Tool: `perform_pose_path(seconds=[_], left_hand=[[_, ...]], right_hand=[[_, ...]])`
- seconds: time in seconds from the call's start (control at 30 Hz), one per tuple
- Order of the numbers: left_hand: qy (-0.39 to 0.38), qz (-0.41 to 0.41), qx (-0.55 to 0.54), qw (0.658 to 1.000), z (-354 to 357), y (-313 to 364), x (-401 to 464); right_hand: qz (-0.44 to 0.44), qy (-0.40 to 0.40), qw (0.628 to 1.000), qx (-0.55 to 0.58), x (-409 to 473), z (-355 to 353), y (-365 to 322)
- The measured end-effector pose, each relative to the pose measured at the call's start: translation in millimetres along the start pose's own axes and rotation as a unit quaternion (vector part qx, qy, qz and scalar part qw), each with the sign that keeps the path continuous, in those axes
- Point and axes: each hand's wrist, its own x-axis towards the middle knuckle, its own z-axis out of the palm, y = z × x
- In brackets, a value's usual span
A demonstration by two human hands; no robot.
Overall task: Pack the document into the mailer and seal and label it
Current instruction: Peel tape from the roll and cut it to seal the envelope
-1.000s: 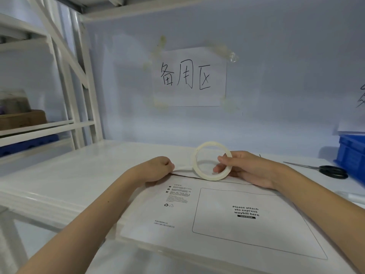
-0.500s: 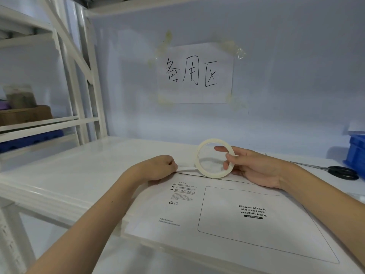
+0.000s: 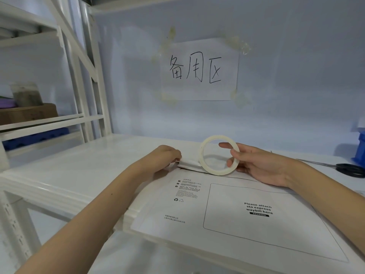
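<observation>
A white mailer (image 3: 227, 210) with a printed waybill box lies flat on the white shelf, its flap edge at the far side. My right hand (image 3: 256, 165) holds a ring of pale tape (image 3: 218, 155) upright on that far edge, index finger through the ring and thumb on its rim. A short strip of tape (image 3: 188, 162) runs from the roll leftward to my left hand (image 3: 166, 158), whose curled fingers pinch the free end down at the mailer's far left corner. No document is visible.
Black-handled scissors (image 3: 347, 169) lie on the shelf (image 3: 79, 167) at the far right, beside a blue bin (image 3: 360, 149). A paper sign (image 3: 199, 70) is taped to the back wall. White rack uprights (image 3: 87, 76) and a cardboard box (image 3: 27, 113) stand to the left.
My right hand has moved the roll rightward and lifted it slightly, drawing out a short length of tape. My index finger now goes through the ring. My left hand stays put.
</observation>
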Motion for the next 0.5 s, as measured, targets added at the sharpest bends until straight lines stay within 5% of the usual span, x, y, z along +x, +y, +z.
perform_pose_path(seconds=[0.5], left_hand=[[-0.022,-0.061,-0.076,0.995,6.8,8.2,-1.2]], right_hand=[[0.000,0.003,1.000,0.004,-1.2,1.0,-0.8]])
